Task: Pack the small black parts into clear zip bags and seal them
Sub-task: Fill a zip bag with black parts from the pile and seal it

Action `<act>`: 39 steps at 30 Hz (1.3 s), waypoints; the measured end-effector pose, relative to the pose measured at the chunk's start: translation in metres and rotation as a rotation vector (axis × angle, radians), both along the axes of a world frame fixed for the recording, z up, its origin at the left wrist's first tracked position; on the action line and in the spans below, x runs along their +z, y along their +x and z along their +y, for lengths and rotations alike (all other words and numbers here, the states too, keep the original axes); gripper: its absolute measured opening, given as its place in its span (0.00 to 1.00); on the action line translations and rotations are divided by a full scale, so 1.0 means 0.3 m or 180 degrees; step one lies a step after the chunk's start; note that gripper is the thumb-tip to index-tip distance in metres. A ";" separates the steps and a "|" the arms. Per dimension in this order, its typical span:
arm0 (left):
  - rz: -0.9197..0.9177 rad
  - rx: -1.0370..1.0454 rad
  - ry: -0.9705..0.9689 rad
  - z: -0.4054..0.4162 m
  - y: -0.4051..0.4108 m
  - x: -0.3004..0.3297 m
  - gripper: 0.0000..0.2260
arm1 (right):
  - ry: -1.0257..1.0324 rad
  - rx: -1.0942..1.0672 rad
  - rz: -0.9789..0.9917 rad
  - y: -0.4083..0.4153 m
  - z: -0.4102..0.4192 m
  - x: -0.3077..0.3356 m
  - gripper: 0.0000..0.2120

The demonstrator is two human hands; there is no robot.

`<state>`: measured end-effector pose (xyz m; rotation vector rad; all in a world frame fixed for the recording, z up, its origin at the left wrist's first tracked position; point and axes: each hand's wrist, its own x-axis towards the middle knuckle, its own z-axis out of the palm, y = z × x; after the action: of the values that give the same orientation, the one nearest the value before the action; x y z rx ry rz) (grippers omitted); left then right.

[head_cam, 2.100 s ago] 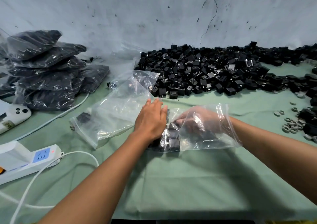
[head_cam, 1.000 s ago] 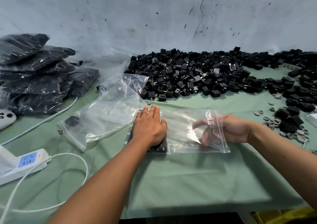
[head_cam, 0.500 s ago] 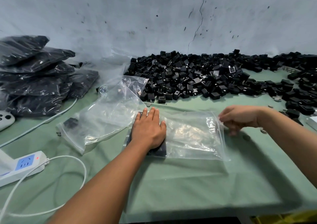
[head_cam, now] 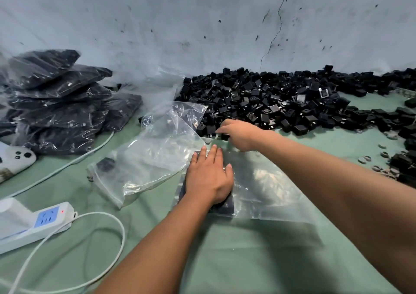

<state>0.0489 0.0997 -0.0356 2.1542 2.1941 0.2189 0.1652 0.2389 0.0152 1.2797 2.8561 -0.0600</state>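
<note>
- Far left: stack of filled bags (head_cam: 56, 100), dark with parts, lies against the wall. Power strip (head_cam: 33, 223) sits near left. Neither is in play.
- Centre left: spare clear bags (head_cam: 148, 156), crumpled, one black part inside the bottom corner.
- Your left hand (head_cam: 208, 176) lies flat, fingers straight, pressing the working zip bag (head_cam: 270, 192) onto the green cloth (head_cam: 236, 260). A few black parts show under the palm at the bag's left end. Keep that pressure so the bag doesn't slide.
- Bag looks thin, glossy and mostly empty; its mouth appears to be on the right.
- Your right hand (head_cam: 239, 134) is at the near edge of the loose pile of black parts (head_cam: 281, 104), fingers curled at a part; cannot tell if it's gripped yet.
- Advice: scoop several parts per grab, then feed them in at the mouth.
- Parts: small boxy black plastic, some with metal prongs; likely to snag the film.
</note>
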 end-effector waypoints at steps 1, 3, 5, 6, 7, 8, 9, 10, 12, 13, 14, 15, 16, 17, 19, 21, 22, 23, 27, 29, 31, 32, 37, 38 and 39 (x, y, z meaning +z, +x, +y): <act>0.0003 0.0003 -0.0003 0.000 0.000 0.000 0.30 | -0.0029 -0.0064 -0.0202 -0.022 0.006 -0.019 0.28; 0.0001 0.0005 -0.0014 0.000 0.000 0.000 0.30 | 0.0059 -0.0274 -0.0271 -0.045 0.011 -0.050 0.27; -0.0007 0.0012 -0.0012 -0.001 -0.001 -0.001 0.30 | 0.0143 -0.0552 -0.0111 -0.049 0.008 -0.064 0.22; -0.0026 0.0014 -0.0004 -0.001 -0.001 -0.001 0.30 | 0.0151 -0.0685 -0.0071 -0.044 0.006 -0.062 0.20; -0.0055 0.0007 -0.0003 0.000 -0.001 -0.001 0.30 | 0.0118 -0.0795 -0.0085 -0.032 0.004 -0.056 0.19; -0.0081 -0.0004 -0.0011 -0.001 -0.002 0.000 0.30 | 0.0049 -0.0860 -0.0118 -0.014 0.003 -0.049 0.19; -0.0103 -0.0009 -0.0013 -0.003 -0.002 0.000 0.30 | -0.0022 -0.0859 -0.0123 0.008 0.001 -0.038 0.19; -0.0109 -0.0008 -0.0012 -0.006 -0.003 0.001 0.30 | -0.0073 -0.0814 -0.0060 0.033 -0.001 -0.025 0.18; -0.0108 -0.0017 -0.0016 -0.007 -0.004 0.005 0.30 | -0.0115 -0.0804 0.0395 0.095 -0.018 0.004 0.14; -0.0107 -0.0026 -0.0026 -0.006 -0.004 0.007 0.30 | -0.0186 -0.0931 0.0792 0.131 -0.028 0.020 0.14; -0.0104 -0.0037 -0.0041 -0.006 -0.004 0.007 0.30 | -0.0284 -0.1109 0.1203 0.173 -0.039 0.032 0.14; -0.0097 -0.0043 -0.0054 -0.006 -0.005 0.006 0.30 | -0.0392 -0.1312 0.1541 0.221 -0.051 0.042 0.14; -0.0090 -0.0047 -0.0063 -0.007 -0.005 0.006 0.30 | -0.0534 -0.1530 0.1806 0.274 -0.062 0.049 0.13; -0.0082 -0.0052 -0.0071 -0.007 -0.005 0.005 0.30 | -0.0726 -0.1736 0.2031 0.331 -0.073 0.053 0.12; -0.0062 -0.0062 -0.0081 -0.006 -0.007 0.003 0.30 | -0.1135 -0.2090 0.2402 0.454 -0.102 0.044 0.08; -0.0047 -0.0066 -0.0087 -0.005 -0.008 0.002 0.30 | -0.1477 -0.2388 0.2554 0.572 -0.145 0.028 0.06; -0.0048 -0.0065 -0.0092 -0.004 -0.008 0.001 0.30 | -0.1662 -0.2480 0.2554 0.619 -0.170 0.020 0.06; -0.0053 -0.0058 -0.0096 -0.004 -0.009 0.001 0.30 | -0.1874 -0.2524 0.2530 0.653 -0.195 0.012 0.07; -0.0066 -0.0048 -0.0090 -0.002 -0.007 -0.001 0.30 | -0.2936 -0.2075 0.2645 0.695 -0.276 -0.012 0.13; -0.0076 -0.0041 -0.0091 -0.002 -0.007 -0.001 0.30 | -0.3339 -0.1709 0.2738 0.676 -0.304 -0.018 0.13; -0.0080 -0.0037 -0.0092 -0.003 -0.006 -0.003 0.30 | -0.3497 -0.1380 0.2732 0.649 -0.322 -0.031 0.14; -0.0077 -0.0035 -0.0088 -0.003 -0.006 -0.004 0.30 | -0.3533 -0.1217 0.2691 0.634 -0.326 -0.041 0.15; -0.0114 -0.0029 -0.0032 -0.002 -0.007 -0.007 0.30 | -0.3340 -0.0535 0.2570 0.532 -0.314 -0.087 0.15; -0.0121 -0.0033 -0.0025 -0.003 -0.007 -0.008 0.30 | -0.3100 -0.0395 0.2449 0.504 -0.311 -0.091 0.12; -0.0118 -0.0033 -0.0020 -0.003 -0.007 -0.008 0.29 | -0.2865 -0.0301 0.2351 0.475 -0.306 -0.095 0.11</act>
<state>0.0469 0.0989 -0.0382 2.1401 2.1606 0.2490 0.3078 0.1472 -0.0133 1.2890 2.5476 -1.8895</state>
